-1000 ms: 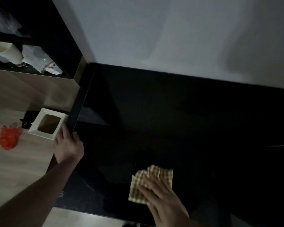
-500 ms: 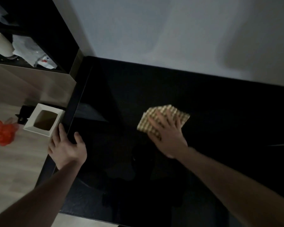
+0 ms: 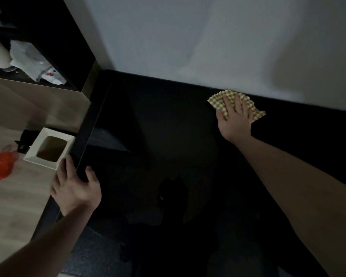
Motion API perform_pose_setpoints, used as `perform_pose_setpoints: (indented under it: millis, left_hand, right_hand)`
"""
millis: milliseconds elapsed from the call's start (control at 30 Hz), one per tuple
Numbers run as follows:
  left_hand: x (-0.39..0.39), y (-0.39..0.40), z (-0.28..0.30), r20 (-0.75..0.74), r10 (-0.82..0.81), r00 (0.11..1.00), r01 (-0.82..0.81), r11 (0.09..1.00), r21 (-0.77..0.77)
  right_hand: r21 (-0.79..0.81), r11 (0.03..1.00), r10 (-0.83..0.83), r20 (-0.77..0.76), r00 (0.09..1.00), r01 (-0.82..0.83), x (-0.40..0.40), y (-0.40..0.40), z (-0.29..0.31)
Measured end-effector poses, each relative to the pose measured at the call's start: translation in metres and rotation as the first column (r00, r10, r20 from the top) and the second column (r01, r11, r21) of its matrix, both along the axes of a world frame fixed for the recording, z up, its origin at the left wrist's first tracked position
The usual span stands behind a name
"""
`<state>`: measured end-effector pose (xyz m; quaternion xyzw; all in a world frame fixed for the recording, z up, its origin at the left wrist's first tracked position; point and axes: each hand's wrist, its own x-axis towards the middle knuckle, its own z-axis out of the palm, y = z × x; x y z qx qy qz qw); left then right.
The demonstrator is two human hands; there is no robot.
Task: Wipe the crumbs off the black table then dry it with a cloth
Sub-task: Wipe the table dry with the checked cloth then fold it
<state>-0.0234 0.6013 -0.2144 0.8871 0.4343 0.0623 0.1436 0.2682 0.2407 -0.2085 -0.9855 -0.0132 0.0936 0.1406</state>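
The black table point(image 3: 168, 136) fills the middle of the head view, dark and glossy. A yellow checked cloth point(image 3: 257, 112) lies flat on it at the far edge, against the wall. My right hand point(image 3: 235, 118) presses on the cloth with fingers spread, arm stretched far forward. My left hand point(image 3: 75, 186) grips the table's left edge, thumb on top, fingers over the side. No crumbs are visible in the dim light.
A white square bin point(image 3: 50, 149) stands on the wooden floor just left of the table. A red bag point(image 3: 0, 165) lies further left. A dark shelf point(image 3: 28, 62) at top left holds a paper roll and plastic wrapping. A grey wall point(image 3: 228, 47) bounds the table's far side.
My right hand has slid the cloth from the table's near edge across to the far edge by the wall and to the right. My left hand stays on the left edge.
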Motion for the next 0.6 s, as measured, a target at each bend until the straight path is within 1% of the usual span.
perform_pose_setpoints:
  millis: [100,200,433,600]
  left_hand:
    - [0.000,0.001,-0.001,-0.010,0.000,1.000,0.000,1.000,0.001]
    - [-0.001,0.001,-0.002,-0.016,-0.004,1.000,0.004,1.000,0.001]
    - [-0.001,0.000,-0.001,-0.025,-0.004,1.000,0.003,1.000,-0.017]
    - [-0.003,0.001,-0.002,-0.030,-0.006,1.000,0.005,0.999,-0.036]
  right_hand:
    - [-0.005,1.000,0.001,0.040,0.999,-0.001,-0.006,-0.009,0.000]
    - [-0.028,0.999,0.046,0.092,0.995,-0.044,-0.031,-0.022,-0.005]
    - [0.017,0.993,0.118,0.092,0.989,-0.120,-0.142,-0.046,-0.002]
    - [0.075,0.977,0.197,0.027,0.980,-0.198,-0.228,-0.059,0.003]
